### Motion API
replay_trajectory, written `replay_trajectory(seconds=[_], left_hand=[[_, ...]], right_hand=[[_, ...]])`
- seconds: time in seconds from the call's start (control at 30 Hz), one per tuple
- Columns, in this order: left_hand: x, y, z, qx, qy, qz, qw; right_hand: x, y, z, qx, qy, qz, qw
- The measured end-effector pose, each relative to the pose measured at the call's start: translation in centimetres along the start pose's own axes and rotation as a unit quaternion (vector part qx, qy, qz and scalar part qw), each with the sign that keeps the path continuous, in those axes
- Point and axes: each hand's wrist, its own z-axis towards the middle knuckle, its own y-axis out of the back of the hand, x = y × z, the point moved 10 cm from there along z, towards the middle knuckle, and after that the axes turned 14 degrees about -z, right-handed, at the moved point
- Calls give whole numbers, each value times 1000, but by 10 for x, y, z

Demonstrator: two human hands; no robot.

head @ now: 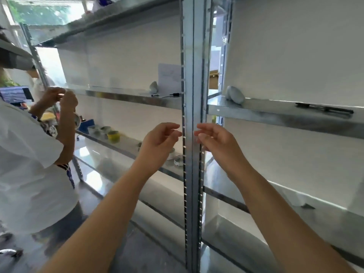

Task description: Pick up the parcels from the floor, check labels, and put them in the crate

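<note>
a: head view. left hand (160, 140) and right hand (214, 138) are raised on either side of the shelf upright (192, 85); fingers (173, 127) loosely curled, narrow gap, holding nothing.
b: what could go wrong?
a: probably a knuckle catching the upright's notched edge, or a bump against the bystander (29, 154) close on the left when bending to the floor (141, 249).
b: the parcels, the crate?
a: neither is in view, so their look and place cannot be told. the shelves (275, 115) carry small items only.
</note>
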Motion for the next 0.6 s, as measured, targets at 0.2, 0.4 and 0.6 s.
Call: replay_trajectory(seconds=[0.2,0.4,0.6], left_hand=[[26,-90,-12,120,0,-106,987],[16,-202,-53,230,17,-163,959],[-45,-303,-99,331,-19,-185,925]], right_hand=[[-41,59,-65,-112,-59,-88,988],[-75,149,-146,-211,-163,-127,956],[-75,237,-227,-289,-201,-164,922]])
